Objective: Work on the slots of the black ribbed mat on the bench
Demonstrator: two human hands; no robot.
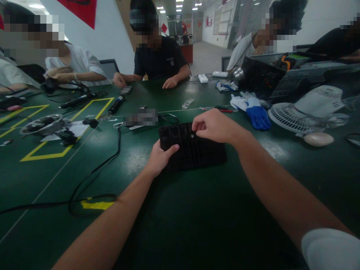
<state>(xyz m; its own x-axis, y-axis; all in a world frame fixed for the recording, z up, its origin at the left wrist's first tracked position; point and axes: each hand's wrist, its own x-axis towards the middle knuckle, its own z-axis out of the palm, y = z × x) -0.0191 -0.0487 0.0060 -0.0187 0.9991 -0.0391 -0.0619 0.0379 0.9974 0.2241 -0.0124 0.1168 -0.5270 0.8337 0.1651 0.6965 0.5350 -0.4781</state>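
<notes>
Left arm: extends from the bottom edge, left of centre, up and rightward to the middle of the frame. The left hand (161, 156) is closed on the left side of a flat, rectangular, glossy black panelled case (206, 150), thumb lying across its upper face, remaining fingers largely hidden beneath.

Right arm: enters at the lower right, slants up and leftward, wrist bent over the case. The right hand (212, 125) is closed, fingers curled inward, fingertips at the case's upper part, just beside a small round metallic stud (192, 136). Whether it pinches anything cannot be told.

Case: centre of the frame, slightly tilted, above the dark green table (197, 210). Blue-and-white work gloves (257, 112) lie right of it; a thin black cable (119, 142) runs on the left.
</notes>
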